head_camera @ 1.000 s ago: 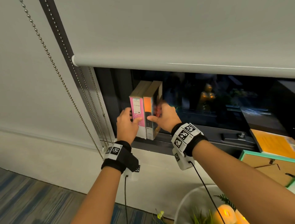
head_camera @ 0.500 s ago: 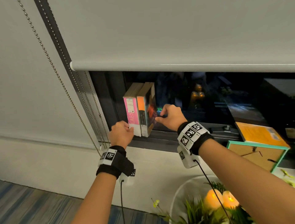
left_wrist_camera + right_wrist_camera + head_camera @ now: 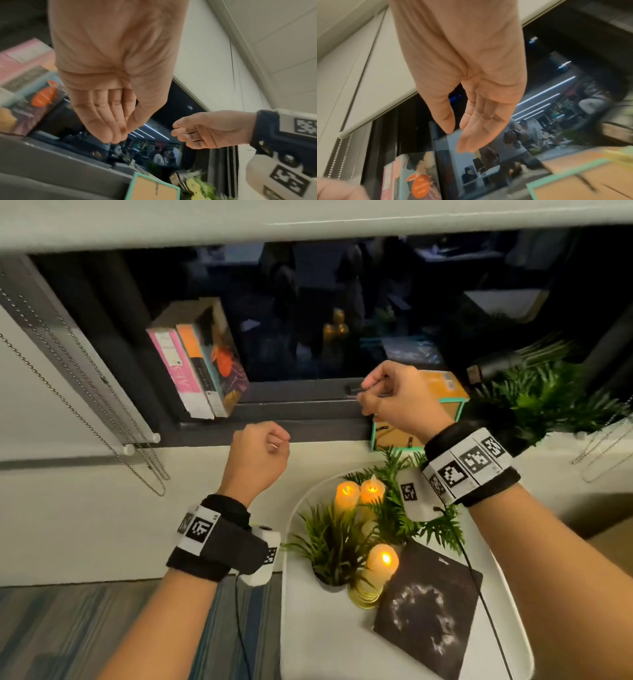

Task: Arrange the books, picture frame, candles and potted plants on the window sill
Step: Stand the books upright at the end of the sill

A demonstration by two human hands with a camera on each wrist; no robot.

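Two books stand upright at the left end of the dark window sill (image 3: 308, 429): a pink book (image 3: 174, 368) and an orange-and-teal book (image 3: 219, 361). My left hand (image 3: 274, 440) hovers in front of the sill, right of the books, loosely curled and empty. My right hand (image 3: 368, 395) hangs relaxed and empty further right, above a teal-edged picture frame (image 3: 394, 436) that lies back side up. An orange book (image 3: 445, 385) lies behind it. Three lit candles (image 3: 346, 494) and small potted plants (image 3: 332, 542) sit on a white tray (image 3: 318, 628) below.
A black book (image 3: 428, 607) lies on the tray. A larger leafy plant (image 3: 548, 402) stands on the sill at the right. Blind chains (image 3: 113, 419) hang at the left, and the roller blind (image 3: 308, 213) covers the upper window.
Both hands have let go of the two standing books and drawn back. The right hand has moved right, over the picture frame. The head view has tipped down onto the tray.
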